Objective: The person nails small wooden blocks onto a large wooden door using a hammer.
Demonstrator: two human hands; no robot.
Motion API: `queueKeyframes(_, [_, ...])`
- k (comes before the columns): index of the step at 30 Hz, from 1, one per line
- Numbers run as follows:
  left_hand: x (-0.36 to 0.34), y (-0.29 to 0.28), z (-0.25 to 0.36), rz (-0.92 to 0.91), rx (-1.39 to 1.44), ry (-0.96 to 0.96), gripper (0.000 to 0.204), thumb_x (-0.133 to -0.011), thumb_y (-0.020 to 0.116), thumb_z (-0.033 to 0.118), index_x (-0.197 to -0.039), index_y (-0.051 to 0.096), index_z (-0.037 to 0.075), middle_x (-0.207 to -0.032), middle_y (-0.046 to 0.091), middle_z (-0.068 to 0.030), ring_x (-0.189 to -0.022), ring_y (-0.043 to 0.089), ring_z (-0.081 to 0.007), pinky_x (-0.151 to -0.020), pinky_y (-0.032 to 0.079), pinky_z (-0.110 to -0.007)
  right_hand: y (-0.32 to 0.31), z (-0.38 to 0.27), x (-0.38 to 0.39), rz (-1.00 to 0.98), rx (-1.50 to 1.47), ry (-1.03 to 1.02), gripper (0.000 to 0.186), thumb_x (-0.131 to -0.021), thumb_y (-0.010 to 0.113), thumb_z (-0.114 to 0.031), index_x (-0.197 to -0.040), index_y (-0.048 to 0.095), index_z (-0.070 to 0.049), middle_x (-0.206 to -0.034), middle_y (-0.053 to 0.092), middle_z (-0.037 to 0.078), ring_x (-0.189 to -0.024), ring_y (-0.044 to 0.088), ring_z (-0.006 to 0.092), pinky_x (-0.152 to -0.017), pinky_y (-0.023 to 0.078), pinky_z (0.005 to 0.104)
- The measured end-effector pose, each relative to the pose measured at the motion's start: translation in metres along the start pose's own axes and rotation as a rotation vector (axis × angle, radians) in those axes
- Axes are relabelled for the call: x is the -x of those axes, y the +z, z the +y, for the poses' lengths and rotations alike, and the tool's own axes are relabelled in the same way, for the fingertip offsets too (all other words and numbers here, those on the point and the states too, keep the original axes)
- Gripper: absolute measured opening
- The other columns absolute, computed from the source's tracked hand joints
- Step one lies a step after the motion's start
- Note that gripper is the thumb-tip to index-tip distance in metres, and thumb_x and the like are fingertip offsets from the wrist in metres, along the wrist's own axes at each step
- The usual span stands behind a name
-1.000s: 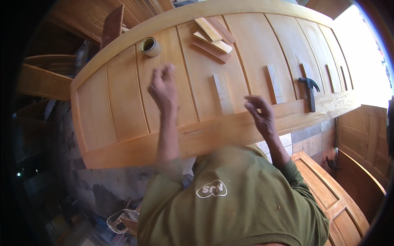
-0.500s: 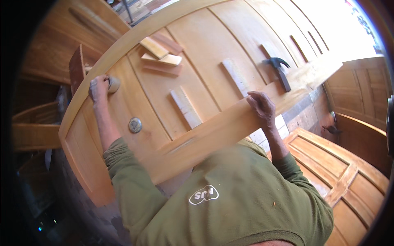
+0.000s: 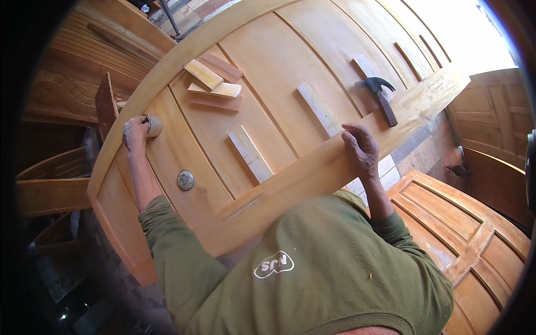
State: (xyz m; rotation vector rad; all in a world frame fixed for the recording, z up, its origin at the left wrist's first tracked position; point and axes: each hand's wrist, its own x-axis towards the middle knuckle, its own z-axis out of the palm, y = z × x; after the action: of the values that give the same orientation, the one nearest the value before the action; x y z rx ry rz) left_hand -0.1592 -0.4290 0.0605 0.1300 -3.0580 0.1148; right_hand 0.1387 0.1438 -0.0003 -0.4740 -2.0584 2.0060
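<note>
My left hand (image 3: 135,134) is closed round a small can (image 3: 153,126) at the panelled door's (image 3: 259,95) far-left side. A round metal lid (image 3: 185,180) lies nearer me. My right hand (image 3: 360,148), fingers curled, rests on the door's wide near board (image 3: 290,178); whether it holds anything is hidden. A claw hammer (image 3: 385,109) lies beyond it. Loose wood pieces (image 3: 204,74) are piled near the far edge, and short pale strips (image 3: 248,153) lie spaced along the near board.
Wooden panels (image 3: 95,44) and boards (image 3: 53,190) stand at the left. Another panelled door (image 3: 446,218) is at my lower right, with more panels (image 3: 488,114) standing behind it. A metal bar (image 3: 170,17) is beyond the far edge. Bright light floods the upper right.
My left hand has reached leftward and taken hold of the can. The lid shows on the door. My right hand has settled on the near board, and the view has swung round.
</note>
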Motion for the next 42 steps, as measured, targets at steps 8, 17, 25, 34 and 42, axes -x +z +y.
queueKeyframes(8, [0.005,-0.005,-0.023,0.022,0.191,0.118,0.027,-0.092,0.073,0.031,-0.108,0.081,0.01,-0.102,0.078,-0.018,-0.096,0.076,-0.0365,-0.086,0.057,-0.046,-0.002,-0.004,-0.001,-0.022,-0.046,0.019,0.025,-0.102,0.076,-0.011,-0.125,0.072,-0.002,-0.104,0.069,0.0,-0.096,0.063,0.0072,-0.086,0.051,0.0232])
queueKeyframes(17, [0.02,-0.005,-0.048,0.208,0.104,0.44,0.016,-0.102,0.069,0.02,-0.103,0.072,0.005,-0.102,0.07,-0.0176,-0.094,0.071,-0.0376,-0.081,0.054,-0.048,-0.002,-0.003,-0.001,-0.049,-0.03,0.044,0.025,-0.103,0.075,-0.009,-0.126,0.071,-0.002,-0.104,0.071,0.001,-0.097,0.065,0.0076,-0.085,0.052,0.0236])
queueKeyframes(25, [0.117,-0.004,0.118,0.113,0.642,0.23,0.014,-0.096,0.08,0.015,-0.099,0.077,0.002,-0.084,0.074,-0.0063,-0.077,0.068,-0.0137,-0.074,0.056,-0.032,-0.005,0.008,0.0,-0.02,-0.029,0.07,0.027,-0.103,0.074,-0.012,-0.129,0.071,-0.004,-0.109,0.07,0.001,-0.101,0.063,0.0086,-0.091,0.05,0.0242])
queueKeyframes(34, [0.143,0.043,0.14,-0.025,1.085,-0.107,0.02,-0.099,0.077,0.016,-0.116,0.082,0.005,-0.084,0.075,0.0003,-0.076,0.064,-0.0063,-0.071,0.053,-0.025,-0.006,0.012,-0.003,-0.033,0.022,0.043,0.028,-0.103,0.075,-0.014,-0.129,0.071,-0.004,-0.108,0.07,0.001,-0.1,0.062,0.0082,-0.089,0.05,0.0243])
queueKeyframes(42, [0.165,0.046,0.147,0.275,0.865,0.034,0.014,-0.096,0.078,0.008,-0.11,0.081,0.005,-0.094,0.079,-0.0063,-0.078,0.071,-0.0128,-0.074,0.058,-0.03,-0.004,0.008,-0.001,-0.046,-0.014,0.059,0.029,-0.103,0.076,-0.016,-0.129,0.071,-0.004,-0.107,0.069,0.0,-0.098,0.061,0.0068,-0.087,0.049,0.023])
